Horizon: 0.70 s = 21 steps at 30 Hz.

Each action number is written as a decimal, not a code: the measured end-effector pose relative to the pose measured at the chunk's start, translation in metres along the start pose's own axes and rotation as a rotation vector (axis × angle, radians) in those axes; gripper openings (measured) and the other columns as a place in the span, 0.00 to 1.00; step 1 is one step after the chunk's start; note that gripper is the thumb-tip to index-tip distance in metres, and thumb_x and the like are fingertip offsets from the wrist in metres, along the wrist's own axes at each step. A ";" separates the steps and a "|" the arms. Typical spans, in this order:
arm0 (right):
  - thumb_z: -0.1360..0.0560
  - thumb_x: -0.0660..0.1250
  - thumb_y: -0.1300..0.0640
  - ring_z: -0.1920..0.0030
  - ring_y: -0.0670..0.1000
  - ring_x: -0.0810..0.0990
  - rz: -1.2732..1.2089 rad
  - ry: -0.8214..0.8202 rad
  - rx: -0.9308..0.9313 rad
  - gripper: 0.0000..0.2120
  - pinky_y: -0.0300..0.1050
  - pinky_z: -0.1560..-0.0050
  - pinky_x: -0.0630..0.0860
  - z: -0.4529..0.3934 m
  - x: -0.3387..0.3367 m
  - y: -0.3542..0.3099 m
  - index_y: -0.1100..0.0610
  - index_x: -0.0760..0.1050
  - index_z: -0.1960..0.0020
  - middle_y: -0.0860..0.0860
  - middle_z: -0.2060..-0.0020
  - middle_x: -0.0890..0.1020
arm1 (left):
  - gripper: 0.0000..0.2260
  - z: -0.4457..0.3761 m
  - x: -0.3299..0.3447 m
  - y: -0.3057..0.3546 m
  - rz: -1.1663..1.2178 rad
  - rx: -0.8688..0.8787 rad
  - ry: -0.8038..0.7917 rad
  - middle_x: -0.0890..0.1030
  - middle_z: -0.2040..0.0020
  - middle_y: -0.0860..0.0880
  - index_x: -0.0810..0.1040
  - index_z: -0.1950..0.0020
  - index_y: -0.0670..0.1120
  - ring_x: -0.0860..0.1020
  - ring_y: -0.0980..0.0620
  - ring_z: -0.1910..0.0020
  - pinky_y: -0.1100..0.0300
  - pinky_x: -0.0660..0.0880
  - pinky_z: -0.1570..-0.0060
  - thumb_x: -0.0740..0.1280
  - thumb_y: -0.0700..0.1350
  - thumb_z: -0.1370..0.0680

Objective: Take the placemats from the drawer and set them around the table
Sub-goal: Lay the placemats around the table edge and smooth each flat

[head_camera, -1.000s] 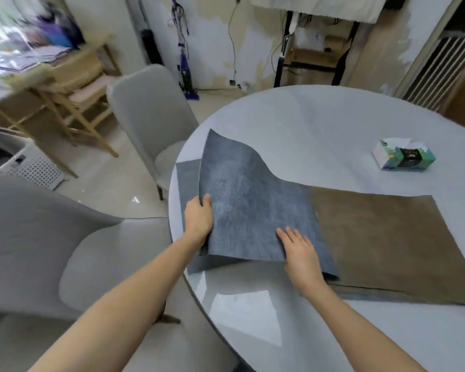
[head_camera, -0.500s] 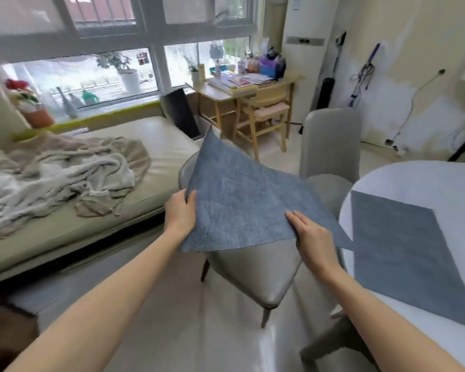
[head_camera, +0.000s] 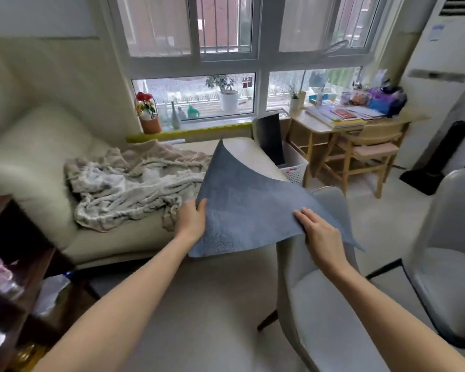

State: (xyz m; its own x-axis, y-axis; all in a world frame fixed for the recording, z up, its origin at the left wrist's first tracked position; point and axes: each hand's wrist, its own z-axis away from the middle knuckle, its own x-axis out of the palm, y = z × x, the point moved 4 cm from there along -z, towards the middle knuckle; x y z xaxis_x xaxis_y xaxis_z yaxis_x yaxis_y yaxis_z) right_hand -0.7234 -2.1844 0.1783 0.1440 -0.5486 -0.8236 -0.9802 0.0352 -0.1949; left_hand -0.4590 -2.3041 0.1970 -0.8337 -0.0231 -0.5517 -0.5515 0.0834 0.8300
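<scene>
Blue placemat (head_camera: 249, 210) held in air, above gap between sofa (head_camera: 38, 157) and grey chair (head_camera: 328, 264). Left hand (head_camera: 191, 220) pinches left edge, thumb on top. Right hand (head_camera: 321, 234) holds right edge, fingers flat on top, thumb hidden beneath. Far corner curls up, away from body; mat spans hand to hand. Dining surface not in view, so placement spot cannot be judged; neither hand nearer.

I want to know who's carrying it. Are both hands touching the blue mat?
Touching. In the head view the left hand grips the blue mat's left edge, and the right hand holds its lower right edge, fingers lying on top.
</scene>
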 end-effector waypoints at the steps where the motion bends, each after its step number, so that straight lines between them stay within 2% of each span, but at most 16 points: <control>1: 0.32 0.74 0.68 0.45 0.59 0.82 -0.011 -0.007 0.007 0.18 0.52 0.50 0.80 -0.018 0.012 0.002 0.60 0.81 0.43 0.58 0.44 0.82 | 0.14 -0.023 0.002 0.000 -0.017 0.007 0.003 0.77 0.63 0.44 0.74 0.58 0.40 0.75 0.46 0.63 0.56 0.63 0.69 0.58 0.47 0.18; 4: 0.30 0.71 0.67 0.43 0.59 0.81 -0.037 -0.027 0.027 0.17 0.52 0.46 0.78 -0.067 0.042 0.013 0.61 0.80 0.42 0.59 0.43 0.81 | 0.16 -0.085 0.016 0.009 -0.071 0.022 -0.005 0.79 0.60 0.40 0.75 0.57 0.37 0.76 0.43 0.61 0.55 0.66 0.65 0.58 0.47 0.18; 8: 0.25 0.66 0.65 0.38 0.59 0.77 -0.034 -0.059 0.093 0.15 0.50 0.40 0.74 -0.128 0.076 0.039 0.61 0.78 0.39 0.59 0.39 0.79 | 0.12 -0.159 0.045 0.036 -0.128 0.103 -0.026 0.75 0.62 0.47 0.74 0.57 0.42 0.72 0.48 0.63 0.56 0.61 0.69 0.57 0.46 0.17; 10: 0.27 0.65 0.67 0.43 0.61 0.79 -0.017 -0.060 0.133 0.14 0.53 0.46 0.77 -0.150 0.090 0.053 0.62 0.78 0.42 0.60 0.43 0.80 | 0.13 -0.197 0.065 0.045 -0.129 0.129 -0.071 0.74 0.62 0.46 0.72 0.59 0.42 0.71 0.47 0.62 0.56 0.60 0.69 0.56 0.45 0.17; 12: 0.29 0.64 0.71 0.49 0.62 0.80 0.000 -0.057 0.178 0.13 0.54 0.54 0.79 -0.171 0.104 0.068 0.63 0.79 0.46 0.61 0.49 0.81 | 0.13 -0.236 0.090 0.049 -0.109 0.141 -0.115 0.75 0.63 0.47 0.72 0.58 0.41 0.72 0.47 0.61 0.56 0.62 0.64 0.57 0.45 0.17; 15: 0.31 0.64 0.73 0.50 0.62 0.81 0.039 -0.033 0.238 0.16 0.53 0.55 0.79 -0.205 0.133 0.096 0.63 0.79 0.46 0.60 0.49 0.82 | 0.14 -0.294 0.135 0.050 -0.088 0.174 -0.195 0.78 0.59 0.44 0.76 0.55 0.39 0.76 0.44 0.58 0.55 0.67 0.61 0.57 0.46 0.18; 19: 0.33 0.66 0.76 0.52 0.60 0.83 0.121 0.002 0.331 0.18 0.52 0.57 0.80 -0.253 0.169 0.134 0.63 0.81 0.47 0.59 0.50 0.84 | 0.14 -0.376 0.194 0.060 -0.141 0.258 -0.350 0.78 0.57 0.43 0.76 0.54 0.39 0.74 0.44 0.58 0.56 0.64 0.62 0.55 0.46 0.17; 21: 0.33 0.67 0.74 0.55 0.61 0.83 0.199 -0.058 0.371 0.15 0.51 0.59 0.81 -0.274 0.184 0.149 0.63 0.81 0.49 0.60 0.53 0.84 | 0.14 -0.420 0.219 0.070 -0.152 0.296 -0.440 0.77 0.58 0.43 0.75 0.56 0.39 0.74 0.43 0.57 0.56 0.63 0.61 0.55 0.45 0.17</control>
State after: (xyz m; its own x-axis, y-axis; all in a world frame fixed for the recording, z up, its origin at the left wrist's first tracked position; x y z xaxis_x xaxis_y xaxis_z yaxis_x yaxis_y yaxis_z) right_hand -0.8799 -2.5087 0.1435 -0.0250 -0.4535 -0.8909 -0.8756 0.4399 -0.1993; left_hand -0.6917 -2.7215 0.1683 -0.6207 0.3566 -0.6983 -0.5807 0.3893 0.7150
